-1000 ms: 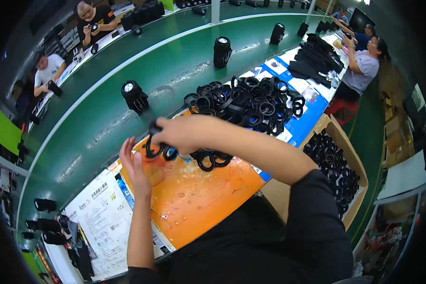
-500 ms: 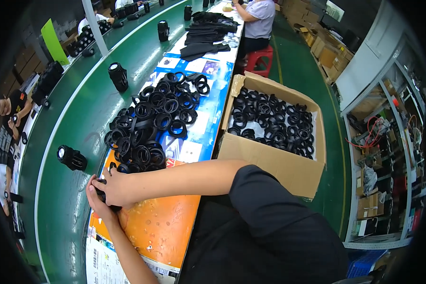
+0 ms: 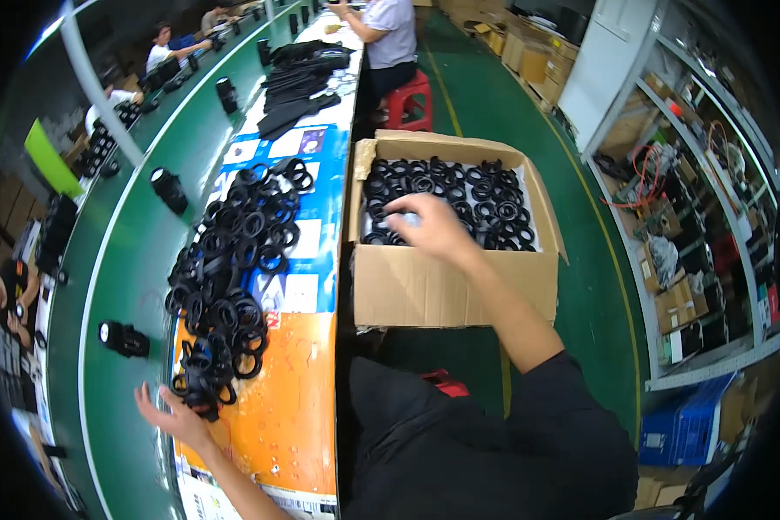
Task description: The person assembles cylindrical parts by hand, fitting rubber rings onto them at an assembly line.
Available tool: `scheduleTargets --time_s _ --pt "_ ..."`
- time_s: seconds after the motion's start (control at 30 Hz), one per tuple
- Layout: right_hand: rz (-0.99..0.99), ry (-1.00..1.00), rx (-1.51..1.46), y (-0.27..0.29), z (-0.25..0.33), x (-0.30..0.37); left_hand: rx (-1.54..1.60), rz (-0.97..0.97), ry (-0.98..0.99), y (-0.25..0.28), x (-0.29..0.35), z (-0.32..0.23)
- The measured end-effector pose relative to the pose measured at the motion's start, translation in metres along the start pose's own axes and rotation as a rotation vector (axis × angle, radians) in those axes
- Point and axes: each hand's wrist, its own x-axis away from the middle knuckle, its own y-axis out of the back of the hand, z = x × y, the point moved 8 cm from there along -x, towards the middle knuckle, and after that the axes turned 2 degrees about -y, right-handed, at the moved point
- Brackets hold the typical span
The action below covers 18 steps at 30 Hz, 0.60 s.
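Observation:
My right hand (image 3: 433,227) is over an open cardboard box (image 3: 455,286) on the right, thumb and forefinger curved with a gap between them. I make out nothing held there. Many black rings (image 3: 485,208) lie inside the box on a pale lining. At the lower left, my left hand (image 3: 175,418) is open, its fingers spread. It is beside the near end of a long heap of black rings (image 3: 225,316) on the bench. Close to its fingers sits a dark piece (image 3: 201,404) whose shape I cannot make out.
Black cylindrical units with pale ends, such as the nearest one (image 3: 123,339), stand or lie on the green conveyor (image 3: 130,416). Dark cloth-like pieces (image 3: 299,82) lie farther up the bench. A person (image 3: 390,39) sits on a red stool (image 3: 410,100). Metal shelving (image 3: 737,217) stands at right.
My right hand has left my left hand and the dark piece at the heap's near end, swinging right over the box. My left hand has opened. The view has turned right.

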Motion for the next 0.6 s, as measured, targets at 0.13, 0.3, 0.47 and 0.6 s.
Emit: scheduleTargets --time_s 0.13,0.3,0.47,0.6 --pt "0.045 -0.678 0.512 0.091 -0.186 0.059 0.252 0.009 -0.166 -0.006 -0.029 -0.152" --pt "0.492 -0.928 0.294 0.083 -0.281 0.117 0.774 0.903 -0.494 -0.206 0.066 -0.412" --pt "0.710 -0.865 0.248 0.047 -0.295 0.071 -0.003 1.440 -0.658 -0.420 0.168 -0.464" --pt "0.668 -0.971 0.332 0.020 -0.307 0.064 -0.237 1.840 -0.684 -0.468 0.229 -0.471"
